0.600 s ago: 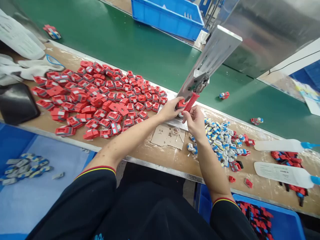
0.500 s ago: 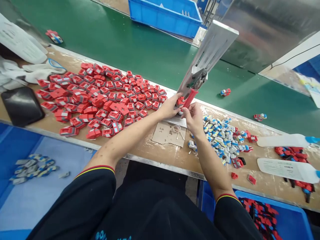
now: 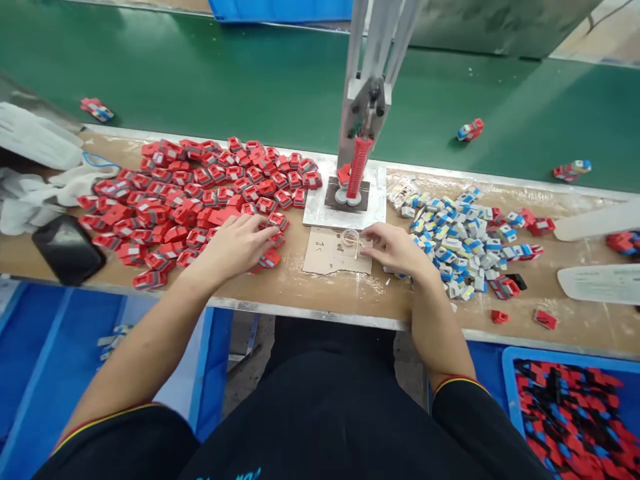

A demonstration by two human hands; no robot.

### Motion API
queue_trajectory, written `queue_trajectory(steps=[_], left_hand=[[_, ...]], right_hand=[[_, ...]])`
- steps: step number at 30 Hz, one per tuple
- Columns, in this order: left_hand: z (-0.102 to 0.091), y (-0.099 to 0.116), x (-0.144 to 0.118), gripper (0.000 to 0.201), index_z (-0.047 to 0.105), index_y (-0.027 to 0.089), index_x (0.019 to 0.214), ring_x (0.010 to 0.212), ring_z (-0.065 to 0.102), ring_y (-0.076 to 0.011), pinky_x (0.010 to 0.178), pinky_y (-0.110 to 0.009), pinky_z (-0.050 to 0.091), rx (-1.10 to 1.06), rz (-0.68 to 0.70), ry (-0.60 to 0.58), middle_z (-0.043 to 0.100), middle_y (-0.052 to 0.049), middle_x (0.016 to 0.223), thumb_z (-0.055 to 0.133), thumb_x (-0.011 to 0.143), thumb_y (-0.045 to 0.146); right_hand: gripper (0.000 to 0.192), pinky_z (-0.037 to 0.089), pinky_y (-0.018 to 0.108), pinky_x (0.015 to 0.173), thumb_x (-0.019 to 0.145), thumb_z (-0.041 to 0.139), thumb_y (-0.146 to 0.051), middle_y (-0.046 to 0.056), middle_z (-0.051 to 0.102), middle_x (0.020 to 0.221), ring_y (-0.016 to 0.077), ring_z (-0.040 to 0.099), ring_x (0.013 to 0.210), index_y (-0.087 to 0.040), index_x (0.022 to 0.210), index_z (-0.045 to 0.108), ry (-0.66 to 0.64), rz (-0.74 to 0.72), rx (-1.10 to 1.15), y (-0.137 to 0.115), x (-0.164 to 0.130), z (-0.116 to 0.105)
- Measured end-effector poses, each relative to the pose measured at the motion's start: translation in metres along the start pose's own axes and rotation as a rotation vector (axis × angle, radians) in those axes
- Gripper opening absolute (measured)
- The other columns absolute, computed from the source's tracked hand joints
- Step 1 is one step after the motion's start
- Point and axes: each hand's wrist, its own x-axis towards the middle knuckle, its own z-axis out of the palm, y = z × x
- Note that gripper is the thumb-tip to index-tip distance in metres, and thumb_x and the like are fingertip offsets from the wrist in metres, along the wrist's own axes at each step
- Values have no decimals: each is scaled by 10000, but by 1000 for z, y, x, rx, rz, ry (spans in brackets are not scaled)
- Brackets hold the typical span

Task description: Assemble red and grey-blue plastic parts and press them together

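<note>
1. The left hand (image 3: 239, 243) lies palm down on the near edge of the pile of red parts (image 3: 200, 197), fingers spread loosely over a few pieces. Whether it has closed on one cannot be told, since the palm hides what is under it.
2. The right hand (image 3: 395, 248) rests at the right edge of the cardboard scrap (image 3: 336, 253), fingertips curled together close to a small pale loop of string or wire; whether they pinch it is too small to make out.
3. Just beyond that hand spreads the heap of blue-and-white parts (image 3: 460, 233), touching its knuckle side.
4. Between the hands, farther back, stands the press (image 3: 361, 133) with a red ribbed handle, on a pale base plate (image 3: 320, 213). A red piece sits at its foot; its top is cut off by the frame.
5. The workbench (image 3: 350, 300) is a brown, worn, glossy surface with a metal front edge.
6. Behind it runs a green conveyor belt (image 3: 200, 73) carrying scattered finished pieces.
7. At far left lie white gloves (image 3: 30, 173) and a dark phone-like slab (image 3: 67, 248).
8. Below the bench sit a blue bin of red and black parts (image 3: 570, 407), cut off at right, and a blue tray (image 3: 30, 347) at left.
</note>
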Motion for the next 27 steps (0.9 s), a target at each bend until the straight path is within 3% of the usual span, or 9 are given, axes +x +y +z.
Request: queue_trajectory(steps=[2, 6, 9, 11, 14, 18, 19, 23, 27], left_hand=[[2, 0, 11, 409, 802, 287, 1171, 977, 698, -295, 846, -441, 535, 50, 61, -80, 744, -125, 1128, 490, 940, 158], [-2, -10, 33, 425, 794, 224, 1110, 803, 660, -230, 722, -358, 464, 69, 205, -176, 714, -109, 971, 436, 958, 54], [-3, -22, 42, 377, 775, 238, 935, 726, 618, -197, 702, -342, 436, -45, 284, -64, 697, -72, 895, 423, 1052, 168], [-3, -30, 43, 363, 763, 260, 893, 706, 600, -180, 686, -325, 435, -174, 318, 50, 707, -47, 876, 473, 1084, 368], [-2, -33, 38, 292, 767, 306, 1001, 788, 657, -182, 709, -312, 507, -456, 274, 225, 762, -12, 975, 720, 927, 585], [4, 0, 36, 374, 721, 385, 1172, 871, 721, -183, 739, -329, 611, -1178, 142, 610, 790, 44, 1054, 857, 828, 444], [7, 13, 40, 347, 721, 376, 1169, 885, 727, -191, 748, -350, 628, -1376, 69, 631, 788, 34, 1060, 840, 847, 430], [26, 53, 68, 308, 733, 297, 1044, 822, 726, -199, 672, -342, 619, -1853, -131, 507, 750, -23, 978, 830, 828, 493], [54, 67, 92, 326, 744, 258, 1028, 766, 705, -144, 615, -258, 578, -1847, -229, 491, 728, -31, 933, 863, 788, 445]], right_hand=[[58, 478, 359, 792, 915, 691, -279, 49, 734, 937, 203, 627, 814, -242, 951, 717, -22, 0, -40, -4, 3, 4], [165, 435, 342, 787, 992, 556, -232, 69, 732, 962, 227, 628, 946, -228, 925, 707, -37, -24, -219, -21, 13, 5], [184, 382, 339, 727, 1001, 525, -225, 81, 735, 1019, 247, 594, 1009, -234, 947, 700, -30, -40, -332, -31, 23, 8], [168, 379, 341, 731, 996, 530, -219, 80, 738, 1039, 251, 573, 1020, -237, 956, 693, -17, -57, -326, -32, 27, 13], [142, 414, 339, 797, 983, 550, -208, 62, 746, 1026, 243, 567, 1017, -242, 935, 679, 11, -74, -218, -24, 28, 20], [100, 450, 337, 853, 927, 595, -194, 28, 736, 912, 209, 598, 931, -237, 873, 667, 80, -65, -10, -12, 24, 23], [91, 455, 332, 834, 907, 604, -189, 21, 729, 886, 195, 599, 890, -233, 858, 666, 114, -57, 40, -9, 23, 22], [41, 413, 287, 632, 855, 652, -232, -23, 679, 770, 112, 495, 634, -224, 822, 675, 274, 14, 261, -4, 18, 14], [131, 435, 276, 581, 802, 765, -326, -32, 681, 749, 97, 517, 602, -230, 791, 677, 457, 66, 521, 1, 16, 6]])
